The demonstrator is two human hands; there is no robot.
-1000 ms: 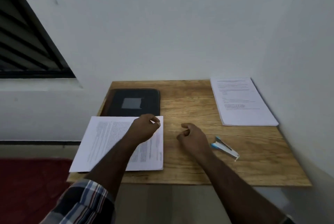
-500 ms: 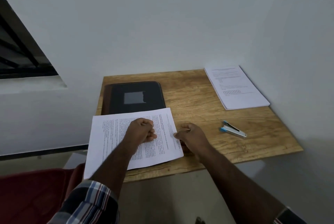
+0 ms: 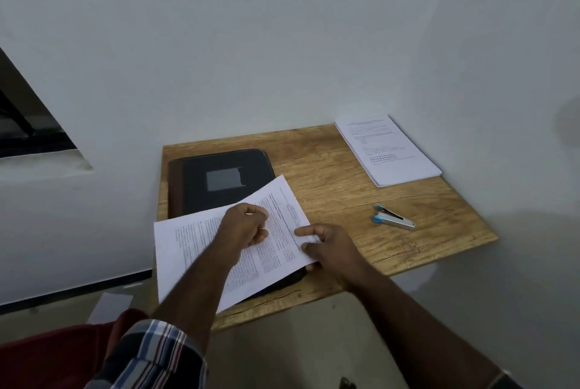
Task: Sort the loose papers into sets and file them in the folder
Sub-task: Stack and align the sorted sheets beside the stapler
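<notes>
A printed set of papers (image 3: pixel 194 250) lies tilted across the near half of the black folder (image 3: pixel 219 181), which is closed and has a brown spine. My left hand (image 3: pixel 246 227) rests on the middle of the top sheet as a curled fist. My right hand (image 3: pixel 332 247) pinches the sheet's right edge, index finger stretched on top and other fingers tucked under it. A second stack of printed papers (image 3: pixel 389 150) sits at the back right corner of the wooden table (image 3: pixel 345 194).
A small blue and silver stapler (image 3: pixel 392 219) lies on the table to the right of my right hand. White walls close the table in behind and on the right. A window opening (image 3: pixel 28 124) is at the left, and a red surface (image 3: pixel 47 354) is below left.
The papers have slid right and turned, now lying over the folder. My right hand moved from the bare table onto the sheet's right edge. My left fist stayed on the sheet.
</notes>
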